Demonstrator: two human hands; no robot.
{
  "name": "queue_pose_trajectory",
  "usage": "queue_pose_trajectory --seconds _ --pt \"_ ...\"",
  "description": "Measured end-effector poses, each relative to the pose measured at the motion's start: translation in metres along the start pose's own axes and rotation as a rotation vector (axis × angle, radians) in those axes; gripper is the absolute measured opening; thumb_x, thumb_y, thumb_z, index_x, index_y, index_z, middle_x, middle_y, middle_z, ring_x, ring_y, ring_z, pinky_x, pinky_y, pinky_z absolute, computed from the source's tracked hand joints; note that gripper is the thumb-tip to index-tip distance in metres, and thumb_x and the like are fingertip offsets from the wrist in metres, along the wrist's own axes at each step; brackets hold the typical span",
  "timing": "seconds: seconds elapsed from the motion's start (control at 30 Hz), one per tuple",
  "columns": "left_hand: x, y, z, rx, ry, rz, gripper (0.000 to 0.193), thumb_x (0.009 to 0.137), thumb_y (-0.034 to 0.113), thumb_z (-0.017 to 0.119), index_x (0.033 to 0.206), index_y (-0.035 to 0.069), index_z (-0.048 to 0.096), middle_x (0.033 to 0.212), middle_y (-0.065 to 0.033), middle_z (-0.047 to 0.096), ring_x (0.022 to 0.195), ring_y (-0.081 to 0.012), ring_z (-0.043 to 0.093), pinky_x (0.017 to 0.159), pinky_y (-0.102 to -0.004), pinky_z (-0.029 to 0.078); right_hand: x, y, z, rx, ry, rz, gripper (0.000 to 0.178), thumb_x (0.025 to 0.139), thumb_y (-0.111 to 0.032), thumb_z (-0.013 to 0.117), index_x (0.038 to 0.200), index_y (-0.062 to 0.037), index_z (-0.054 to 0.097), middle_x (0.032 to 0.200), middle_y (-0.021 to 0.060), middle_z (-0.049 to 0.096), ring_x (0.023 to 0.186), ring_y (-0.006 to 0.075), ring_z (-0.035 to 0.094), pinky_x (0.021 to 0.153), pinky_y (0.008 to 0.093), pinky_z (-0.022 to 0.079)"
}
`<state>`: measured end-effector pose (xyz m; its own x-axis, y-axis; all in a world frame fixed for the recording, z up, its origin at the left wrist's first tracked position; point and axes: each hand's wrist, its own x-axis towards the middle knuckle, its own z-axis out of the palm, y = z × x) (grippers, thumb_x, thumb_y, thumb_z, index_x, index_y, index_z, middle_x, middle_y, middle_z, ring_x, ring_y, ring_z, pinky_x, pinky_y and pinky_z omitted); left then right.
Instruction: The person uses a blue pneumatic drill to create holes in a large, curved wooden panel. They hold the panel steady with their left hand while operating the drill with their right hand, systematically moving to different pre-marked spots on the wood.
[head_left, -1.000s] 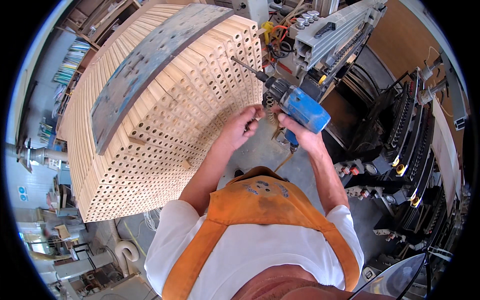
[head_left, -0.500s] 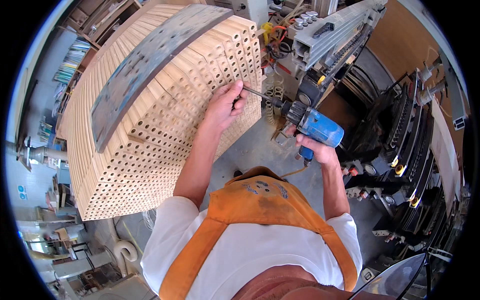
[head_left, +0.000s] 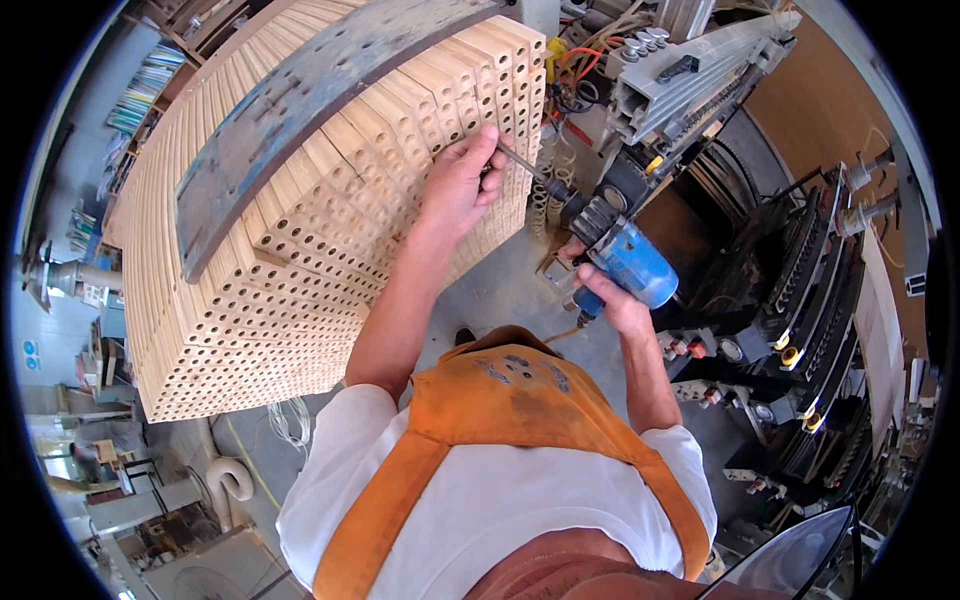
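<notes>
My right hand (head_left: pixel 610 295) grips a blue air-powered driver (head_left: pixel 637 262) by its handle, with a hose fitting at the lower end. Its long thin bit (head_left: pixel 525 162) points up and left to the fingertips of my left hand (head_left: pixel 463 180). Those fingers are pinched together at the bit's tip, and whatever they hold is too small or hidden to make out. Right beside my left hand rises a large stack of pale wooden pieces (head_left: pixel 330 240), its near face full of rows of round holes. Many holes show a dark ring inside; others look plain.
A worn blue-grey board (head_left: pixel 290 110) lies across the stack's top. To the right stands a machine with black curved rails (head_left: pixel 800 270) and an aluminium beam (head_left: pixel 690 75). A coiled air hose (head_left: pixel 541 200) hangs behind the driver. White cable (head_left: pixel 290 422) lies on the floor.
The view has shifted slightly. My left hand and the bit tip have moved a little farther up along the stack's face. The driver has tilted slightly, still in my right hand.
</notes>
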<state>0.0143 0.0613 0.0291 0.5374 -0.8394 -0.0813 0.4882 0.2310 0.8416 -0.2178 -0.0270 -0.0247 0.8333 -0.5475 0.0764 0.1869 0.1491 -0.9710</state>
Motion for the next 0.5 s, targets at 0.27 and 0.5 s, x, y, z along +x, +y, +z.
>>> queue_pose_trajectory --seconds 0.27,0.5 --pt "0.007 -0.002 0.009 -0.06 0.067 0.133 0.032 0.099 0.031 0.048 0.107 0.001 0.058 0.076 0.0014 0.049 0.055 -0.0048 0.041 0.042 -0.0173 0.03 0.015 -0.001 0.019 -0.159 0.033 -0.067 0.03 0.085 -0.013 0.067 0.113 -0.0052 0.062 0.102 0.0037 0.066 0.084 0.0107 0.058 0.073 0.0259 0.047" --pt "-0.006 -0.02 -0.008 -0.194 -0.019 -0.081 0.018 0.094 0.012 0.049 0.107 0.0 0.053 0.08 0.0005 0.05 0.057 -0.0051 0.04 0.042 -0.0171 0.029 0.028 -0.023 0.028 -0.05 0.065 0.066 0.028 0.084 -0.011 0.067 0.11 -0.0038 0.063 0.094 0.0035 0.066 0.078 0.0098 0.058 0.07 0.0258 0.047"
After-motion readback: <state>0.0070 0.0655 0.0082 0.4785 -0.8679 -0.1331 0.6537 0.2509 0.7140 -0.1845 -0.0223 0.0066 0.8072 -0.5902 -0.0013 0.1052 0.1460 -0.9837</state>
